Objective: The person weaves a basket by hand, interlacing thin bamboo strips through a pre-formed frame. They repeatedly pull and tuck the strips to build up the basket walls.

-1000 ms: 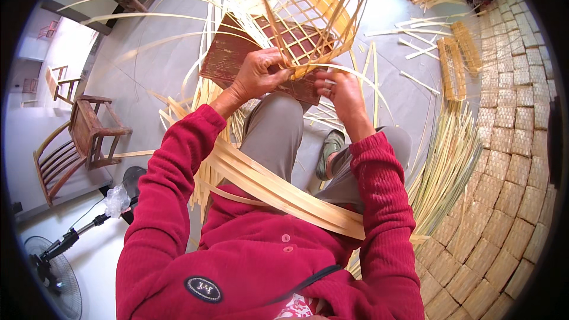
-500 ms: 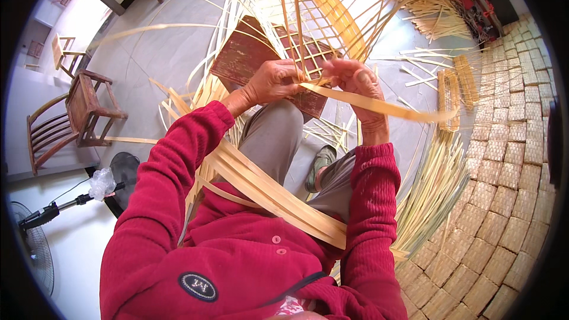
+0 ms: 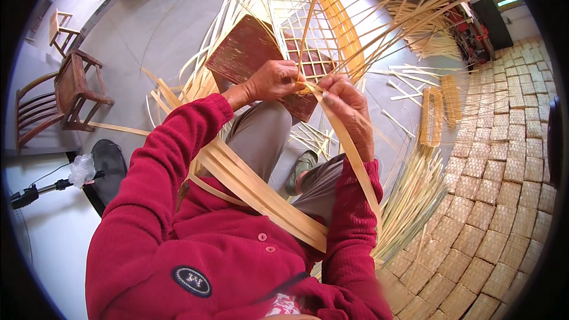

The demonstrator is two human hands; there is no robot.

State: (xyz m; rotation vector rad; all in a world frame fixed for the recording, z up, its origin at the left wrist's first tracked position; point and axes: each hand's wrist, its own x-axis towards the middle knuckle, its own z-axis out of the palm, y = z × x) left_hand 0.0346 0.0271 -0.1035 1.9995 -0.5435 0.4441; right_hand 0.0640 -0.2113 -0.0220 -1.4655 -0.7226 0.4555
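Note:
A partly woven bamboo basket [image 3: 348, 21] with an open lattice base stands beyond my knees, its loose upright strips fanning outward. At its near corner my left hand [image 3: 274, 81] pinches the bamboo where the strips meet. Close beside it, my right hand [image 3: 348, 105] has thumb and fingers closed on a wide, flat bamboo strip [image 3: 354, 153]. That strip runs from the corner down over my right forearm. My fingertips hide how it lies at the corner. Across my lap rests a bundle of wide bamboo strips [image 3: 261, 198].
A dark red wooden board [image 3: 240, 47] lies under the basket. Thin strips [image 3: 412, 201] are heaped at right, near two small woven pieces [image 3: 431, 115] and rows of stacked woven blocks [image 3: 474, 219]. Wooden chairs [image 3: 74, 92] and a fan stand [image 3: 44, 188] are at left.
My right hand has gone from loosely spread fingers to a pinch on the strip. The strip's free end has swung from pointing right to hanging down along my forearm.

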